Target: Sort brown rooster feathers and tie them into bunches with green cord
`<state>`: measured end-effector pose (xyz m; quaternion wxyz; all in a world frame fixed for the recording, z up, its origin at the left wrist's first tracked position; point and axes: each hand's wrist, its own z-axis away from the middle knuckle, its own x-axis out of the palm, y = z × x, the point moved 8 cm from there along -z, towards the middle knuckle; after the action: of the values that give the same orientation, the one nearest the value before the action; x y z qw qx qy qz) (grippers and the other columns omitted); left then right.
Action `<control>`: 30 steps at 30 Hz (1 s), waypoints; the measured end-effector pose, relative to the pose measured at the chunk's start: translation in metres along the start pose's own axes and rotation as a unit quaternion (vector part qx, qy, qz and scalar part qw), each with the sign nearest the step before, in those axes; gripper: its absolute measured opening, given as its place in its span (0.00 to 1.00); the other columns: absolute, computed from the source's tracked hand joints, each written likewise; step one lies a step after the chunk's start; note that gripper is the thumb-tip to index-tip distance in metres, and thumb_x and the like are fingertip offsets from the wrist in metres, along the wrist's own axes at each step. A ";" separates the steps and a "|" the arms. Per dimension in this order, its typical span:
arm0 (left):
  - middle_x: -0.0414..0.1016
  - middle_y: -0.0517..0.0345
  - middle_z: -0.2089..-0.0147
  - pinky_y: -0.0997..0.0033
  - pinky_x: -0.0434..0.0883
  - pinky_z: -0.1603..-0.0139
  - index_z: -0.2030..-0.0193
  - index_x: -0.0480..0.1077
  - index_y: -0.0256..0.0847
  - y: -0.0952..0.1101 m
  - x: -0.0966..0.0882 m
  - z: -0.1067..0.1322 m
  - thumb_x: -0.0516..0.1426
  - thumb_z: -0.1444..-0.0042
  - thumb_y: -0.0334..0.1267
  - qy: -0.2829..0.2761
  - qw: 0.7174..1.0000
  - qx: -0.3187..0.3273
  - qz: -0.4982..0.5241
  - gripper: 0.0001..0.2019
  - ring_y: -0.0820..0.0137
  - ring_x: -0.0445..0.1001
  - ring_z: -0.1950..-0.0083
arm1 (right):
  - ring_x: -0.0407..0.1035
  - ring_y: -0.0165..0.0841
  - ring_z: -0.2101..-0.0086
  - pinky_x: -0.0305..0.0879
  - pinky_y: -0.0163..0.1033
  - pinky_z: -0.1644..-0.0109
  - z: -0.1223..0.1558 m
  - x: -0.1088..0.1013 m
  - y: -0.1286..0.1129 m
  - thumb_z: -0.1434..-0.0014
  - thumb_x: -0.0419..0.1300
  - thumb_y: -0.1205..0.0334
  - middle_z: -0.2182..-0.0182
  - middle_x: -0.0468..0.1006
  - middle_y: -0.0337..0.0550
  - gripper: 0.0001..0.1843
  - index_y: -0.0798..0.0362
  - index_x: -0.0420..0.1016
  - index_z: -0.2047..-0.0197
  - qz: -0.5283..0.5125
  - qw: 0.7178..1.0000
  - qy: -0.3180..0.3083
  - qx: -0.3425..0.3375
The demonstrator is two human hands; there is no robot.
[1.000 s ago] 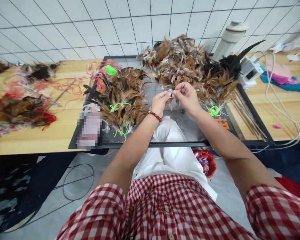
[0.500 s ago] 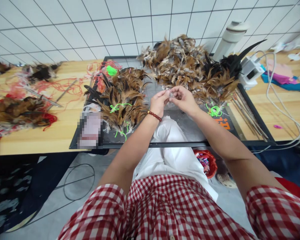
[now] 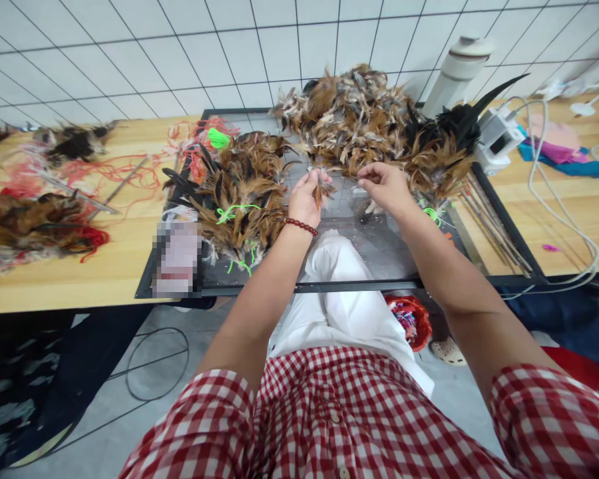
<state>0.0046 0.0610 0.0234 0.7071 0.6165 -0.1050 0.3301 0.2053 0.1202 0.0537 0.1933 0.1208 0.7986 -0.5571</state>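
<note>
My left hand (image 3: 305,199), with a beaded bracelet at the wrist, is closed on a small tuft of brown feathers (image 3: 322,191) that sticks out to the right of its fingers. To the right, my right hand (image 3: 388,187) hovers by the front of a big heap of brown and grey feathers (image 3: 352,123). Its thumb and fingers are apart, and I see nothing between them. Left of my left hand lies a second pile of brown feathers (image 3: 252,189) with bright green string (image 3: 237,211) on it. Both hands are over a glass-like, black-framed panel (image 3: 374,256).
A pale bottle (image 3: 456,76) and a white charger (image 3: 499,140) with a cable stand at the back right. Thin sticks (image 3: 499,223) lie along the panel's right edge. Another feather bundle (image 3: 34,223) and red threads (image 3: 124,169) are on the left. A red bin (image 3: 412,322) sits below.
My hands have come apart. The right one has moved to the right, towards the feather heap, while the left has shifted slightly left, and its brown feather tuft now shows.
</note>
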 end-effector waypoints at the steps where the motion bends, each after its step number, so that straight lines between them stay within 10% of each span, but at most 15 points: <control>1: 0.83 0.58 0.63 0.71 0.79 0.50 0.56 0.78 0.43 -0.001 -0.001 -0.001 0.70 0.41 0.51 0.002 1.000 -0.003 0.003 0.15 0.69 0.84 0.52 | 0.72 0.37 0.67 0.73 0.47 0.56 -0.001 -0.005 -0.001 0.51 0.66 0.65 0.69 0.81 0.42 0.09 0.51 0.83 0.63 0.016 1.000 0.009 -0.005; 9: 0.77 0.64 0.72 0.78 0.76 0.59 0.61 0.77 0.42 -0.004 0.002 0.002 0.69 0.38 0.44 0.003 0.999 -0.022 0.040 0.10 0.77 0.80 0.65 | 0.74 0.38 0.67 0.72 0.50 0.54 -0.002 -0.022 -0.011 0.45 0.66 0.63 0.69 0.82 0.44 0.08 0.51 0.86 0.62 0.050 0.998 0.007 -0.032; 17: 0.79 0.63 0.71 0.76 0.76 0.56 0.61 0.78 0.41 -0.005 0.006 0.006 0.70 0.40 0.42 -0.016 0.999 -0.021 0.021 0.09 0.76 0.80 0.64 | 0.78 0.50 0.59 0.70 0.52 0.50 0.009 -0.002 -0.010 0.44 0.66 0.65 0.64 0.84 0.53 0.04 0.52 0.84 0.68 0.324 0.944 -0.058 -0.006; 23: 0.81 0.63 0.71 0.75 0.77 0.55 0.67 0.80 0.38 -0.011 0.017 0.017 0.66 0.39 0.30 -0.025 0.999 -0.036 0.006 0.05 0.79 0.77 0.70 | 0.65 0.31 0.72 0.63 0.39 0.66 0.017 0.010 -0.047 0.39 0.66 0.37 0.74 0.74 0.38 0.23 0.50 0.75 0.68 -0.043 0.996 -0.016 -0.076; 30: 0.83 0.60 0.69 0.75 0.76 0.55 0.68 0.81 0.37 -0.013 0.023 0.021 0.65 0.37 0.27 -0.036 0.998 -0.040 0.021 0.07 0.78 0.78 0.69 | 0.68 0.31 0.72 0.68 0.39 0.65 0.023 0.017 -0.054 0.45 0.69 0.26 0.72 0.77 0.39 0.31 0.49 0.76 0.66 -0.129 0.986 0.008 -0.103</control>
<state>0.0350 0.0484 0.0306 0.7201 0.5968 -0.1566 0.3174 0.1720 0.0797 0.0852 0.1246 0.0013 0.8619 -0.4915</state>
